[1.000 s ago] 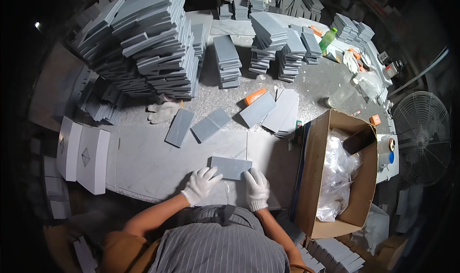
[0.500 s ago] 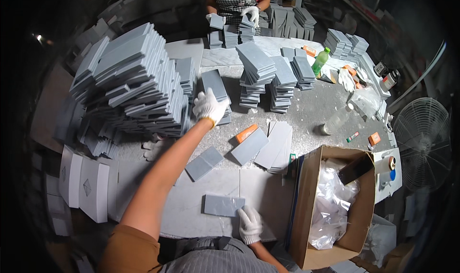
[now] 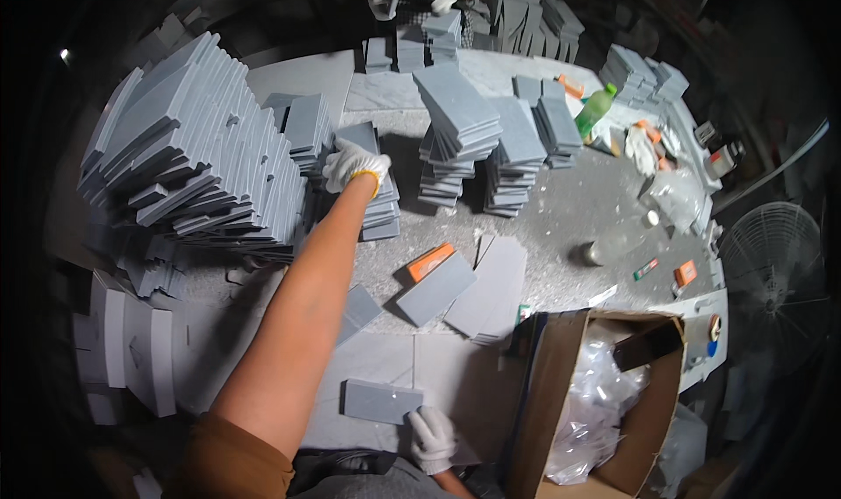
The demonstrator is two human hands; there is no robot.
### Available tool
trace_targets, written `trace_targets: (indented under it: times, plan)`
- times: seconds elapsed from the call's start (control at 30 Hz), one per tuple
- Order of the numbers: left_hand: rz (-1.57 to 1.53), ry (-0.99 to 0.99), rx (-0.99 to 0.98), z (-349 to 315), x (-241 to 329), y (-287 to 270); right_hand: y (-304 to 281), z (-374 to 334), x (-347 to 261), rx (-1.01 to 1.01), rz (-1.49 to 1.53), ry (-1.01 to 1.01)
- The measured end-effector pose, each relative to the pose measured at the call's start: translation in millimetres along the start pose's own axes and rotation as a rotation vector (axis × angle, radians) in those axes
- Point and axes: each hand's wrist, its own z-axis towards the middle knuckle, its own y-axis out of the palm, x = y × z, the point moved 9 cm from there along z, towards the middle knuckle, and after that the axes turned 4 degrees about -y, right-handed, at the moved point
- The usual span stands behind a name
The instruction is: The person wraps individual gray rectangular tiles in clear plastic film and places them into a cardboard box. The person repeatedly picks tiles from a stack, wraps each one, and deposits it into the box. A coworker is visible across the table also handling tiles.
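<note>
Left hand (image 3: 355, 168) and right hand (image 3: 434, 439) both wear white knit gloves and are set well apart. The left arm stretches almost straight from a brown sleeve (image 3: 245, 464) at the lower left, its bare forearm (image 3: 302, 302) slanting up and across the tabletop (image 3: 561, 227). At the wrist is a yellow cuff (image 3: 377, 184); beyond it the hand is laid, back upward, over a stack of grey tiles (image 3: 383, 217). The glove hides the fingertips, so I cannot tell whether they grip the top one.

Close to the body, the right hand also shows its back, fingers loosely bent and unclenched, tips at the near right corner of a single grey tile (image 3: 383, 401). That tile lies flat on the pale near part of the tabletop, long side running left to right. To its right stands an open cardboard box (image 3: 547, 403) holding clear plastic (image 3: 583, 438).
</note>
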Motion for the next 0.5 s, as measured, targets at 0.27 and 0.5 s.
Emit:
trace_targets:
  times: [0.27, 0.5]
  plan:
    - [-0.34, 0.705, -0.118, -49.3, -35.4, -24.3, -1.3, -4.6, -3.8, 0.026, -0.007, 0.008]
    - [-0.006, 1.424, -0.178, -209.0, -193.2, -23.5, -0.3, -17.7, 4.7, 0.064, -0.008, -0.01]
